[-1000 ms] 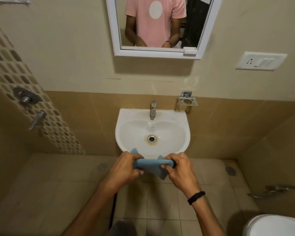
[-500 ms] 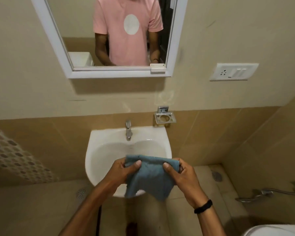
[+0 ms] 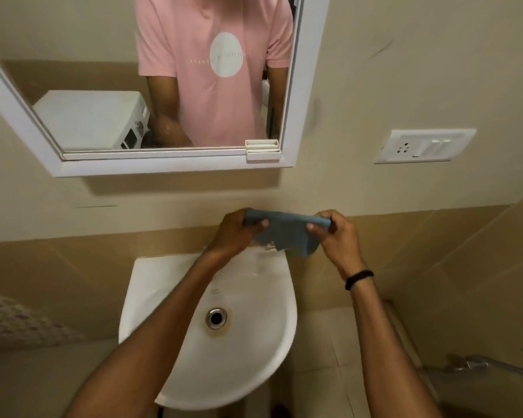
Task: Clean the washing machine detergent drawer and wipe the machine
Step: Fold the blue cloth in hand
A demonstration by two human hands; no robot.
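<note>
- Nearby: your two bare forearms reach forward over the white sink (image 3: 151, 297), which has a metal drain (image 3: 216, 318) ringed by a brownish stain.
- Black wristband (image 3: 358, 279): on your right wrist, just behind the hand.
- Left hand (image 3: 233, 233): raised above the back edge of the sink, fingers curled round the left end of the blue cloth (image 3: 284, 233), thumb pressed on its front.
- Right hand (image 3: 337, 236): level with the left, pinching the cloth's right end between thumb and curled fingers.
- Blue cloth: stretched between both hands, its lower part hanging in a loose fold, in the air in front of the tiled wall, touching nothing else.
- Switch plate (image 3: 424, 146): white, on the wall up and to the right of your hands.
- Mirror (image 3: 175, 168): white-framed, on the wall above the sink.
- Reflection: your pink T-shirt (image 3: 218, 70) with a white oval, and behind you a white appliance (image 3: 88, 119), boxy, at the mirror's lower left.
</note>
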